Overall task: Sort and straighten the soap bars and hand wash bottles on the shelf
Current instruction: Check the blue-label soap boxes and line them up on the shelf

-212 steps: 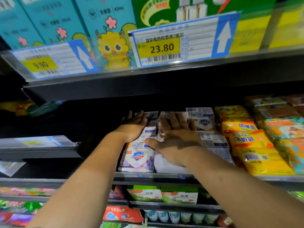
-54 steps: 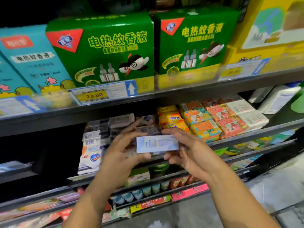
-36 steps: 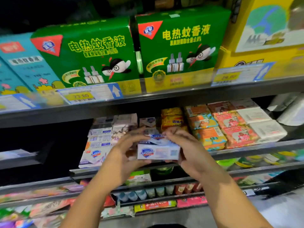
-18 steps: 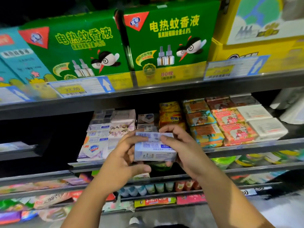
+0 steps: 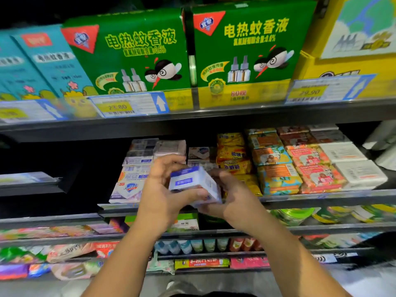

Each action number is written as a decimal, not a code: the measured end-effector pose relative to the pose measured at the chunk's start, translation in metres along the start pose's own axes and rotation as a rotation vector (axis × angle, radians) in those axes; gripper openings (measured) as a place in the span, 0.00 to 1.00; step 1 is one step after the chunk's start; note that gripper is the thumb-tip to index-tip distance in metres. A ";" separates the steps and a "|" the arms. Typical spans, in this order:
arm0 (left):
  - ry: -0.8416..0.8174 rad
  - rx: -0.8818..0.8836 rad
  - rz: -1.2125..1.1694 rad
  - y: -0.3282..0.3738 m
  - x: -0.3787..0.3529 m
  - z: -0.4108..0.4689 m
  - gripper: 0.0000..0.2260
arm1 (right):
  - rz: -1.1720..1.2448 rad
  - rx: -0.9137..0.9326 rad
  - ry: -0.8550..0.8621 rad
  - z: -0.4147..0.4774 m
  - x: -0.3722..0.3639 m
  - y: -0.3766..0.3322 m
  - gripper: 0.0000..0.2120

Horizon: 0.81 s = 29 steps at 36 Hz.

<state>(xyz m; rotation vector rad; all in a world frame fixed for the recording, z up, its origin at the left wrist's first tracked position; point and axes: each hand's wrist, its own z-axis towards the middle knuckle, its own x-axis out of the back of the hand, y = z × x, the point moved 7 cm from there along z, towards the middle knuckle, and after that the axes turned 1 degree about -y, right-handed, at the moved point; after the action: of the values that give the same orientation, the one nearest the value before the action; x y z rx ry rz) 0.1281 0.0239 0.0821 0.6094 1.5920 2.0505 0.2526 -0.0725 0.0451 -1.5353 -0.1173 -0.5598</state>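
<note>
Retail shop aisle, stocked metal shelves (image 5: pixel 214 116), price tags (image 5: pixel 128 106), boxed goods (image 5: pixel 132 52), packaged soap bars (image 5: pixel 276 179)

A soap box (image 5: pixel 192 183) sits between the left hand (image 5: pixel 162 196) and the right hand (image 5: pixel 233 200), just in front of the soap shelf (image 5: pixel 321 199). On that shelf, stacked soap boxes (image 5: pixel 134 174) lie to the left and rows of wrapped soap bars (image 5: pixel 278 166) to the right. Large cartons (image 5: pixel 137 56) stand on the shelf above, behind a price label (image 5: pixel 128 106). Small bottles (image 5: pixel 192 245) stand on a lower shelf.
</note>
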 end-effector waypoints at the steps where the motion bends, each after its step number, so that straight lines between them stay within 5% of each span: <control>1: -0.013 0.002 0.012 0.004 -0.006 -0.001 0.35 | -0.084 0.067 -0.009 0.000 -0.005 -0.003 0.23; 3: -0.065 -0.035 0.073 0.011 -0.017 -0.003 0.32 | 0.000 0.024 0.015 0.001 -0.009 -0.005 0.17; 6: -0.084 -0.043 0.101 0.013 -0.020 -0.004 0.30 | 0.139 -0.035 0.016 -0.001 -0.006 0.001 0.28; 9: -0.046 -0.011 0.089 0.008 -0.011 -0.002 0.33 | 0.262 -0.115 0.092 -0.006 0.015 0.012 0.29; 18: -0.124 0.085 0.128 -0.019 -0.013 -0.008 0.30 | 0.354 0.057 0.328 -0.020 0.053 -0.009 0.28; 25: -0.203 0.158 0.317 -0.030 -0.026 -0.018 0.30 | 0.251 0.127 0.227 -0.019 0.023 -0.025 0.32; 29: -0.127 0.196 0.221 -0.030 -0.012 -0.020 0.30 | 0.309 0.110 0.261 -0.021 0.035 -0.018 0.29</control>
<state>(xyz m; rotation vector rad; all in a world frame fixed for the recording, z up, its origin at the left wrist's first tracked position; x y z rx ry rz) 0.1287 0.0081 0.0477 1.0060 1.7278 1.9745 0.2703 -0.1009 0.0744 -1.3289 0.2811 -0.4923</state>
